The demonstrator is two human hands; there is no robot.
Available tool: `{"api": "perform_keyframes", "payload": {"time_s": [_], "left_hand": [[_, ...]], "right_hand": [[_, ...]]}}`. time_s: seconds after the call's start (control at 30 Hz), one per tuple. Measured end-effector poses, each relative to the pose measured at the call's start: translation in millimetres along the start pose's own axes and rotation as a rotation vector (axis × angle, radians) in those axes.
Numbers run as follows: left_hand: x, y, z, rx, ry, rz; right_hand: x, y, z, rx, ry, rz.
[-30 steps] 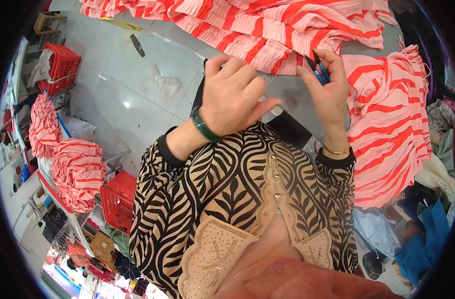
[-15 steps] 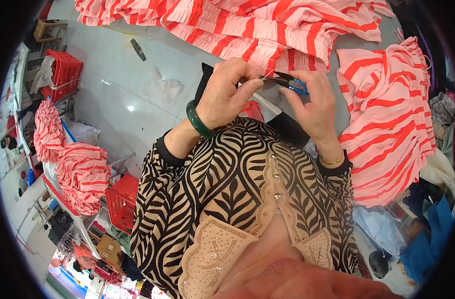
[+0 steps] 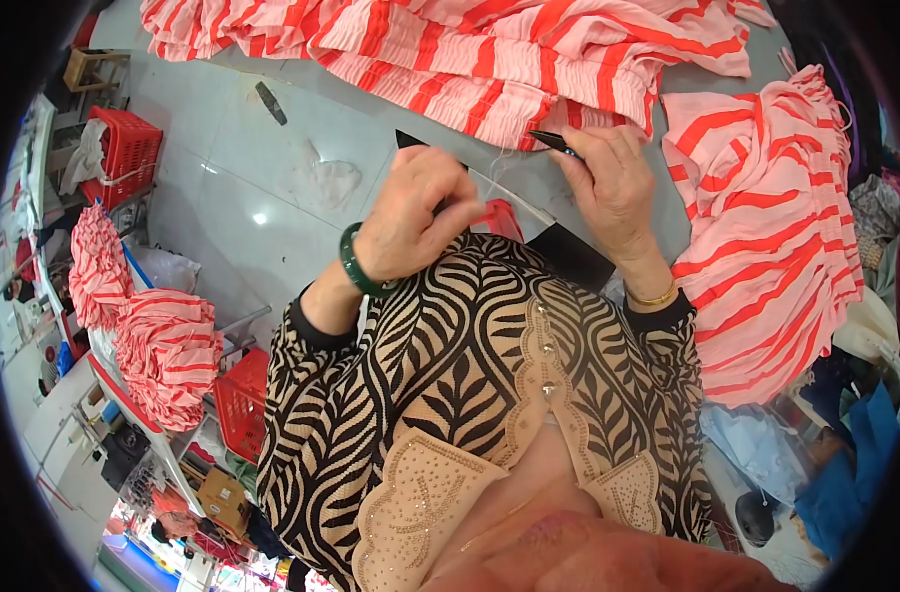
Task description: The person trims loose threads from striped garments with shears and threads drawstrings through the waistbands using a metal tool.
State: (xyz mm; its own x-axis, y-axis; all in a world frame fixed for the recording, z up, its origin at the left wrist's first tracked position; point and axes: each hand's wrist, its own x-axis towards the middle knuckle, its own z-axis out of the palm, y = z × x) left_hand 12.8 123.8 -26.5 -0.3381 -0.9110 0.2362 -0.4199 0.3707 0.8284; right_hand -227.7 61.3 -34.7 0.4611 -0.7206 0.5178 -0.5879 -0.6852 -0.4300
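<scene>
In my right hand [image 3: 612, 192] is a pair of thread snips [image 3: 551, 140]; the dark blades point left, and the fingers cover most of the handle. The blades lie by the gathered lower edge of a pink-and-red striped garment [image 3: 450, 74] spread on the grey table. Loose pale threads [image 3: 499, 163] hang from that edge. My left hand [image 3: 425, 212], above a green bangle, is closed with thumb and fingers together, apart from the cloth. Whatever it pinches, if anything, is too small to make out.
Another striped piece [image 3: 765, 237] lies at the right. Striped bundles [image 3: 169, 355] are heaped at the left, near a red basket [image 3: 241, 400]. A second red basket [image 3: 124, 153] stands farther back. Blue cloth [image 3: 849, 483] is piled at lower right.
My left hand has drawn down and left, away from the garment edge and snips. My right hand has turned slightly and shifted a little left and down, still holding the snips.
</scene>
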Motion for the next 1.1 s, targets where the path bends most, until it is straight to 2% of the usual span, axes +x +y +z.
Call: {"api": "perform_keyframes", "payload": {"time_s": [0.07, 0.1, 0.17, 0.23, 0.37, 0.47, 0.53, 0.63, 0.73, 0.77, 0.87, 1.1], "left_hand": [[-9.2, -1.0, -10.7, 0.118, -0.095, 0.059], [-8.8, 6.9, -13.9, 0.245, -0.071, 0.025], [2.0, 13.1, -3.4, 0.402, 0.161, 0.049], [22.3, 17.8, 11.2, 0.526, 0.35, 0.074], [43.8, -8.1, 44.9, 0.699, 0.357, 0.04], [37.3, -10.1, 38.4, 0.559, 0.299, 0.136], [28.2, -9.3, 29.3, 0.407, 0.23, 0.069], [19.1, -2.7, 26.8, 0.231, 0.242, -0.01], [16.7, 1.2, 27.3, 0.155, 0.279, -0.033], [16.9, 1.8, 28.3, 0.139, 0.284, -0.034], [18.6, 4.8, 29.0, 0.131, 0.31, -0.05], [13.5, 1.5, 29.4, 0.028, 0.349, -0.13]], "right_hand": [[-0.4, -1.9, -1.3, 0.11, 0.016, 0.109], [2.7, -5.6, -1.6, 0.204, 0.025, 0.211], [12.7, -15.2, -2.1, 0.394, 0.041, 0.41], [21.0, -10.3, 1.1, 0.463, -0.009, 0.465], [34.9, -10.2, 5.2, 0.366, -0.068, 0.5], [26.0, -4.4, 7.0, 0.374, -0.146, 0.565], [20.9, -12.1, -2.8, 0.373, -0.208, 0.593], [8.6, -24.3, -9.3, 0.237, -0.098, 0.395], [2.8, -28.0, -11.0, 0.022, -0.08, 0.119], [1.6, -27.6, -9.3, -0.022, -0.113, 0.087], [5.1, -31.5, -6.8, -0.047, -0.115, 0.022], [4.4, -32.1, -11.2, 0.003, -0.135, 0.061]]}}
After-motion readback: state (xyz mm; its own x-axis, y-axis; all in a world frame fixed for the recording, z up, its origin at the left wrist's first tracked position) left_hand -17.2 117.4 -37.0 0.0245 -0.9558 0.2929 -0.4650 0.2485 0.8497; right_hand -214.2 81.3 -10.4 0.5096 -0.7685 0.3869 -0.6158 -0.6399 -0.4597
